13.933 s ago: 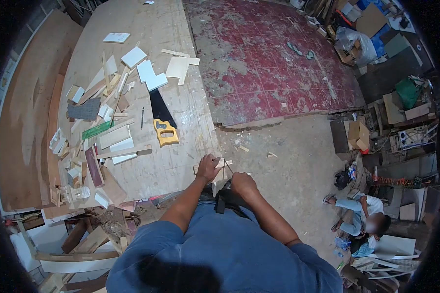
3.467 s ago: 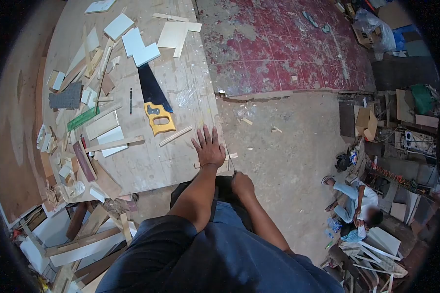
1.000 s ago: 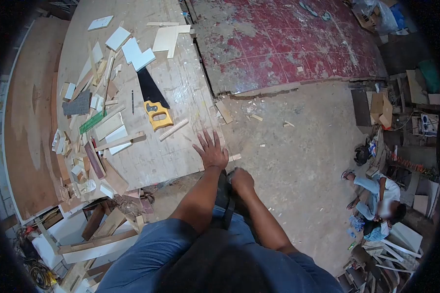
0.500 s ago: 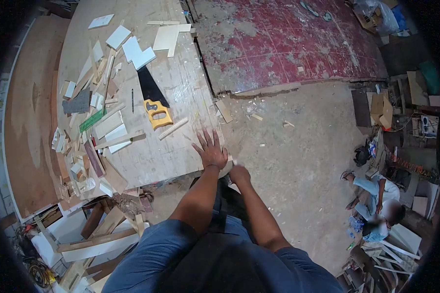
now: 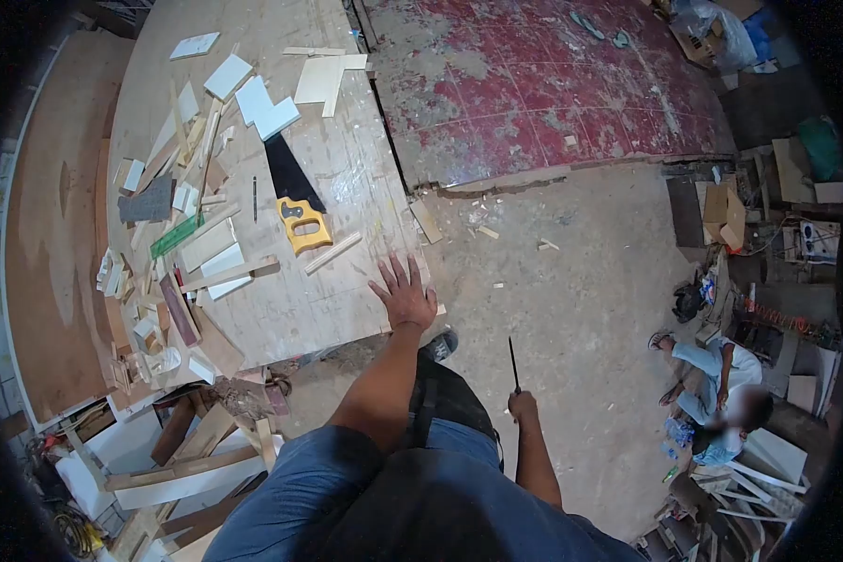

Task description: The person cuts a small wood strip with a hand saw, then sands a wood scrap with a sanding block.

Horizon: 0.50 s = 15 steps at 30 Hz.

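Observation:
My left hand (image 5: pixel 406 302) lies flat with fingers spread on the near right corner of the wooden worktable (image 5: pixel 337 304). A small pale wood end (image 5: pixel 440 310) shows beside its thumb at the table edge. Off to the right of the table, over the floor, my right hand (image 5: pixel 523 406) is closed around a long, thin, dark file-like tool (image 5: pixel 512 361) that points away from me. Farther up the tabletop lie a short wood strip (image 5: pixel 333 254), a handsaw (image 5: pixel 302 225) with a yellow handle, and a dark pencil-like stick (image 5: pixel 255 199).
Wood offcuts (image 5: pixel 197 272) and white board pieces (image 5: pixel 274 115) are scattered over the table's left and far parts. A person (image 5: pixel 721 379) sits on the floor at right. More scrap wood (image 5: pixel 192 473) is piled at lower left. A red tiled platform (image 5: pixel 534 94) lies beyond the floor.
My right hand has moved right and toward me, away from the table corner, bringing the thin dark tool into plain sight. My left hand stays flat at the same spot.

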Available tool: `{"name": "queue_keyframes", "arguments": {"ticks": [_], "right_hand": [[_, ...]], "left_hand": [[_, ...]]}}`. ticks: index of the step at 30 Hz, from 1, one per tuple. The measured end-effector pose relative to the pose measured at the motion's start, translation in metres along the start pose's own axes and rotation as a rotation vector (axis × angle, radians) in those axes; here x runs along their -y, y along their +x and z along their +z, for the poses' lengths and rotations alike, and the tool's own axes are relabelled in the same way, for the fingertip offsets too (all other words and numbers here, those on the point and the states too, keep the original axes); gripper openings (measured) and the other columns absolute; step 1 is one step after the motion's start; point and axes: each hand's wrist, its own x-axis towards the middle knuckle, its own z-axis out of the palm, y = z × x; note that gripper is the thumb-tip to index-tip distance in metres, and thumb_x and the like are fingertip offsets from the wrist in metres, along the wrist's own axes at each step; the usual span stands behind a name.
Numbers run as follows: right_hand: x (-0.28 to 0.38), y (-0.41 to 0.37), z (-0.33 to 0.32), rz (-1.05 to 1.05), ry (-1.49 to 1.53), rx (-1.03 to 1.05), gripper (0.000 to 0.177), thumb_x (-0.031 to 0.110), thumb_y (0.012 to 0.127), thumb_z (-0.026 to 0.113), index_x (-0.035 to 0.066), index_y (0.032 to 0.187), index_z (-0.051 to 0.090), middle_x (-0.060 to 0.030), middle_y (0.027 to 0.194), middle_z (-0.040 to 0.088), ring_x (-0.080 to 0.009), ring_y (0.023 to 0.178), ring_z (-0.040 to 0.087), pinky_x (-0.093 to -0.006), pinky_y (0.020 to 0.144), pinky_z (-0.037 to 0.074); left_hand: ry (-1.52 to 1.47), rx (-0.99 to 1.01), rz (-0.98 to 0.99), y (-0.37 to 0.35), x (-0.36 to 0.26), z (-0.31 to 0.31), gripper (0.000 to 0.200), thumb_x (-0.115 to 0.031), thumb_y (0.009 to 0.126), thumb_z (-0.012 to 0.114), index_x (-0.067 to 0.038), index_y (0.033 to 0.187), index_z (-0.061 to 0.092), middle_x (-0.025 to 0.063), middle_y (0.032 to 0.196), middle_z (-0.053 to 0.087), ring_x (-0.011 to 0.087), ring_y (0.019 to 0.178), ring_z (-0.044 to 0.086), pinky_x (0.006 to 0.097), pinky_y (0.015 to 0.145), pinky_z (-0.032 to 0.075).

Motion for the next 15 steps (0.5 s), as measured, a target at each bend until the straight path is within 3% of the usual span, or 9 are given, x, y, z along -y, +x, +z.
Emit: {"name": "queue_keyframes", "arguments": {"ticks": [2, 3, 4, 7, 8, 9, 13, 15], "right_hand": [[-0.015, -0.028, 0.000, -0.020, -0.004, 0.018, 0.044, 0.034, 0.088, 0.054, -0.008, 0.096, 0.065, -0.0295, 0.094, 0.068, -0.0408, 0.090, 0.068, -0.0481, 0.081, 0.055], [-0.064, 0.005, 0.039, -0.190, -0.148, -0.076, 0.044, 0.033, 0.086, 0.054, -0.008, 0.094, 0.066, -0.0307, 0.087, 0.067, -0.0397, 0.077, 0.070, -0.0444, 0.075, 0.057], [-0.068, -0.006, 0.036, 0.005, -0.043, 0.112, 0.052, 0.041, 0.084, 0.061, -0.010, 0.094, 0.067, -0.0306, 0.087, 0.068, -0.0383, 0.083, 0.071, -0.0450, 0.073, 0.057], [-0.153, 0.025, 0.093, 0.093, 0.158, 0.196, 0.045, 0.037, 0.088, 0.065, -0.004, 0.068, 0.063, -0.0176, 0.059, 0.061, -0.0306, 0.045, 0.060, -0.0441, 0.040, 0.045], [-0.149, 0.007, 0.083, 0.128, 0.159, 0.217, 0.044, 0.035, 0.088, 0.066, -0.003, 0.068, 0.063, -0.0166, 0.055, 0.058, -0.0286, 0.044, 0.058, -0.0438, 0.040, 0.044], [-0.145, -0.010, 0.071, 0.125, 0.097, 0.218, 0.038, 0.028, 0.085, 0.061, -0.009, 0.076, 0.062, -0.0191, 0.061, 0.062, -0.0294, 0.051, 0.066, -0.0422, 0.049, 0.051], [-0.158, -0.015, 0.062, 0.193, 0.152, 0.156, 0.038, 0.029, 0.087, 0.061, -0.007, 0.074, 0.063, -0.0191, 0.062, 0.063, -0.0281, 0.051, 0.065, -0.0424, 0.048, 0.052], [-0.165, -0.006, 0.061, 0.139, 0.190, 0.101, 0.038, 0.029, 0.089, 0.061, -0.004, 0.071, 0.061, -0.0170, 0.059, 0.062, -0.0285, 0.048, 0.063, -0.0425, 0.044, 0.048]], "left_hand": [[-0.004, -0.007, 0.013, 0.000, 0.002, 0.001, 0.082, -0.043, 0.089, 0.048, -0.009, 0.155, 0.014, 0.0233, 0.160, -0.001, 0.0496, 0.145, -0.003, 0.0737, 0.107, 0.006], [-0.016, -0.012, 0.011, -0.002, 0.003, 0.001, 0.082, -0.043, 0.089, 0.048, -0.009, 0.155, 0.014, 0.0233, 0.160, -0.001, 0.0496, 0.145, -0.003, 0.0737, 0.107, 0.006], [-0.014, -0.026, 0.020, -0.003, 0.003, 0.002, 0.081, -0.043, 0.089, 0.048, -0.009, 0.155, 0.016, 0.0228, 0.160, 0.000, 0.0495, 0.145, -0.003, 0.0739, 0.107, 0.006], [-0.031, -0.061, 0.030, -0.005, 0.006, 0.002, 0.081, -0.044, 0.089, 0.049, -0.009, 0.154, 0.017, 0.0220, 0.160, 0.001, 0.0486, 0.145, -0.001, 0.0745, 0.107, 0.005], [-0.037, -0.063, 0.037, -0.006, 0.007, 0.001, 0.081, -0.045, 0.089, 0.049, -0.009, 0.154, 0.017, 0.0215, 0.160, 0.002, 0.0478, 0.146, 0.000, 0.0749, 0.107, 0.004], [-0.048, -0.086, 0.036, -0.006, 0.008, 0.003, 0.081, -0.045, 0.089, 0.049, -0.009, 0.154, 0.017, 0.0215, 0.160, 0.002, 0.0478, 0.146, 0.000, 0.0749, 0.107, 0.004], [-0.055, -0.132, 0.125, -0.014, 0.014, 0.009, 0.085, -0.050, 0.087, 0.050, -0.010, 0.154, 0.018, 0.0203, 0.161, 0.005, 0.0439, 0.147, 0.003, 0.0760, 0.106, 0.002], [-0.089, -0.117, 0.291, -0.021, 0.020, 0.005, 0.088, -0.059, 0.084, 0.051, -0.011, 0.153, 0.023, 0.0168, 0.161, 0.012, 0.0411, 0.147, 0.008, 0.0765, 0.105, 0.007]]}}
